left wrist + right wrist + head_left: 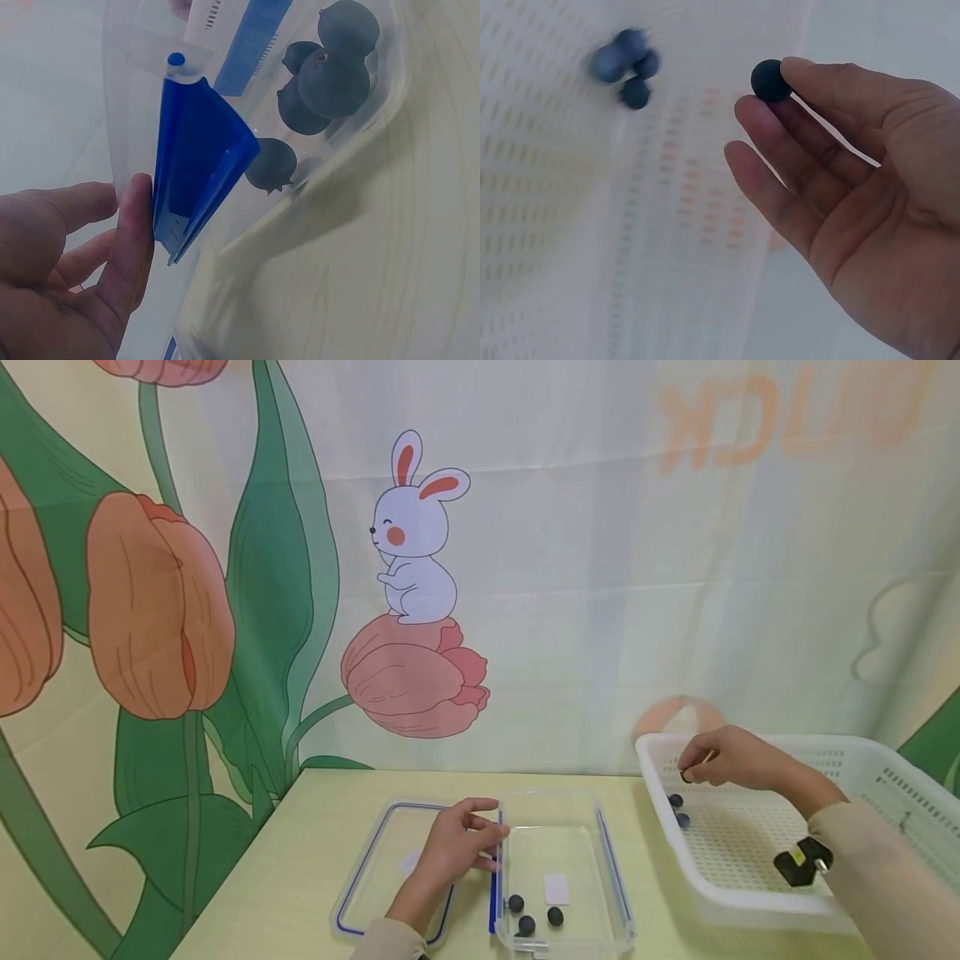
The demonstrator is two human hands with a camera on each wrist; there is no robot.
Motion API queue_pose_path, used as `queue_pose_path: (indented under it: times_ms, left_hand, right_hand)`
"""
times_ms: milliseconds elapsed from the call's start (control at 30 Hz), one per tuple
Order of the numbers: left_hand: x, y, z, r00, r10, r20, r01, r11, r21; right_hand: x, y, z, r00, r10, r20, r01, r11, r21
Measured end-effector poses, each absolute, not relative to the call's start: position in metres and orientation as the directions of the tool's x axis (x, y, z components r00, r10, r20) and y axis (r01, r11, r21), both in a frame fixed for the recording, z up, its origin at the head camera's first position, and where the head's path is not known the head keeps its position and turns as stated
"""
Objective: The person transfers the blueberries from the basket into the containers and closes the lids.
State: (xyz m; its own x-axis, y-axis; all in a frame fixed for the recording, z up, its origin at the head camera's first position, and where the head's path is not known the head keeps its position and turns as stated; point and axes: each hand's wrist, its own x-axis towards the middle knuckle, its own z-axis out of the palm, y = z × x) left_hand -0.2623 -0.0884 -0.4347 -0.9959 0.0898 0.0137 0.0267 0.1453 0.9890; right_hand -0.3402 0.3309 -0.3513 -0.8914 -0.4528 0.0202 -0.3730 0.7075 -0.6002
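Right hand [731,762]: fingers pinching a round, dark-blue blueberry [769,81] above the white perforated plastic basket [750,898], left rear corner. Left hand [456,845]: fingers loosely spread, touching the blue-clipped side of a clear rectangular plastic box [547,852]; dark berries [527,926] inside, near end.

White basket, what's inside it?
Dark berries sit by the left wall. In the head view, the right sleeve covers part of the basket, hiding anything behind it.
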Motion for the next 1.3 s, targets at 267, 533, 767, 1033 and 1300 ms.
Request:
queue_pose_path:
  times_ms: [267, 533, 767, 1033, 1300]
  left_hand:
    - [-0.263, -0.089, -0.436, -0.996, 0.084, 0.009, 0.021, 0.147, 0.989]
    - [-0.263, -0.09, -0.437, -0.996, 0.088, 0.012, 0.025, 0.145, 0.989]
    - [-0.262, -0.09, -0.437, -0.996, 0.089, 0.016, 0.029, 0.146, 0.989]
    - [-0.262, -0.09, -0.436, -0.995, 0.097, 0.011, 0.025, 0.144, 0.989]
    - [-0.263, -0.09, -0.436, -0.995, 0.095, 0.018, 0.033, 0.15, 0.988]
  right_hand:
    - [-0.312, 0.313, -0.321, -0.897, -0.423, 0.128, -0.407, 0.678, -0.612]
    - [-0.278, 0.291, -0.304, -0.866, -0.428, 0.26, -0.49, 0.62, -0.612]
    - [-0.258, 0.272, -0.307, -0.839, -0.454, 0.302, -0.519, 0.498, -0.695]
    - [-0.242, 0.258, -0.32, -0.84, -0.451, 0.303, -0.507, 0.452, -0.734]
    - [-0.235, 0.246, -0.327, -0.816, -0.5, 0.29, -0.519, 0.412, -0.749]
